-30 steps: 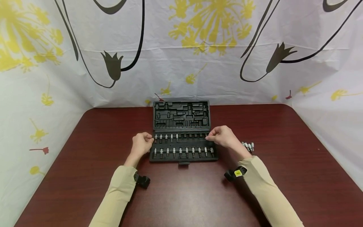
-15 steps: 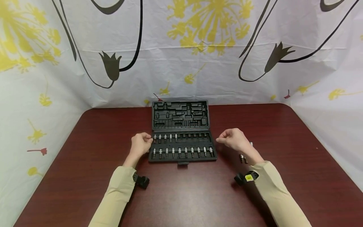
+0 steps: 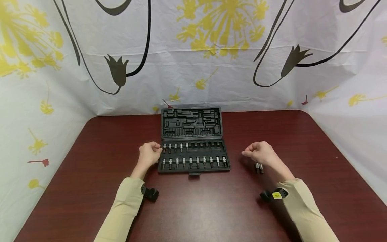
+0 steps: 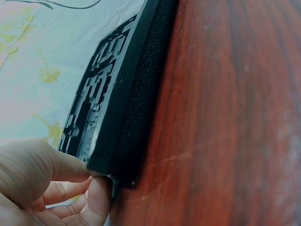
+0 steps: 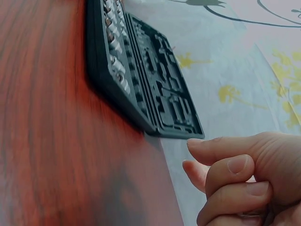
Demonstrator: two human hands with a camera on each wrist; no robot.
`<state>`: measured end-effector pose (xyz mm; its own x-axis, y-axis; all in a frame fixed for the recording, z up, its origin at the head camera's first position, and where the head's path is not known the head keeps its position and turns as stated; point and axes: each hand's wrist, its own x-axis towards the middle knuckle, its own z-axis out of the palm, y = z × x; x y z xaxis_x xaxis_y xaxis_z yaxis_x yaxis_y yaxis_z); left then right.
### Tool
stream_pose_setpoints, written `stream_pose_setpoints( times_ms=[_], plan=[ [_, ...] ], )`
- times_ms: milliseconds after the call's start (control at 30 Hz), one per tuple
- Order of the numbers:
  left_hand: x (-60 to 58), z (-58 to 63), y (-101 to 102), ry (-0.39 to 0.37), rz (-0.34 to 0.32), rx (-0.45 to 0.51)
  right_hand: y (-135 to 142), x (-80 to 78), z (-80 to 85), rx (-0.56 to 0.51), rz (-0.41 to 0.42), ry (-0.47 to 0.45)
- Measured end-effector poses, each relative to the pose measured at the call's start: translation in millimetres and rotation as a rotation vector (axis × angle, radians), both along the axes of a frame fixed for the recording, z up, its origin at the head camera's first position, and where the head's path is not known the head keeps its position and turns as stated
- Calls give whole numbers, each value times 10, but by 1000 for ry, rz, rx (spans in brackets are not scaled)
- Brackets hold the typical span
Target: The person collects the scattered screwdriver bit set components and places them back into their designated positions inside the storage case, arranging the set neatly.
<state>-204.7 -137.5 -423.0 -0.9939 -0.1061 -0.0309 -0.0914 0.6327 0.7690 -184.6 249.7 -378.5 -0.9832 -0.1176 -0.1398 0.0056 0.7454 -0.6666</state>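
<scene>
A black hinged case (image 3: 193,153) lies open on the table, holding two rows of socket bits (image 3: 191,162). Its upper row has bits at the left and bare slots at the right. My left hand (image 3: 148,154) pinches the case's left edge; in the left wrist view its thumb (image 4: 70,165) lies against the rim. My right hand (image 3: 260,153) is apart from the case, to its right and above the table. Its thumb and index tips stand slightly apart, the other fingers curl, and I see nothing between them. Two loose bits (image 3: 259,168) lie below that hand.
The dark red wooden table (image 3: 99,174) stretches to both sides of the case. Behind it hangs a white cloth (image 3: 169,74) with flower prints. The case's raised lid (image 3: 191,122) stands at the back, near the cloth.
My right hand has drawn away from the case's right side and moved rightward over the loose bits. The left hand has stayed at the left edge.
</scene>
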Motion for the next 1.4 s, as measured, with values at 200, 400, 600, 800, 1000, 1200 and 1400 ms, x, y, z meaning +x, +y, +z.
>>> stream_pose_setpoints(
  times_ms=[200,400,600,800,1000,1200,1400],
  plan=[
    [9,3,-1,13,13,-4,112,72,-9,42,-15,-4],
    [14,4,-4,16,20,-8,222,121,-62,63,-32,-18],
    [16,10,21,6,16,3,349,175,-129,83,-47,-13],
    [16,15,27,-1,8,-3,441,216,-152,129,-54,-17],
    [15,25,29,-1,12,1,460,227,-156,148,-64,-51],
    [17,28,33,0,12,0,472,224,-152,156,-61,-88],
    [20,24,25,6,10,0,471,231,-147,179,-51,-97]
  ],
)
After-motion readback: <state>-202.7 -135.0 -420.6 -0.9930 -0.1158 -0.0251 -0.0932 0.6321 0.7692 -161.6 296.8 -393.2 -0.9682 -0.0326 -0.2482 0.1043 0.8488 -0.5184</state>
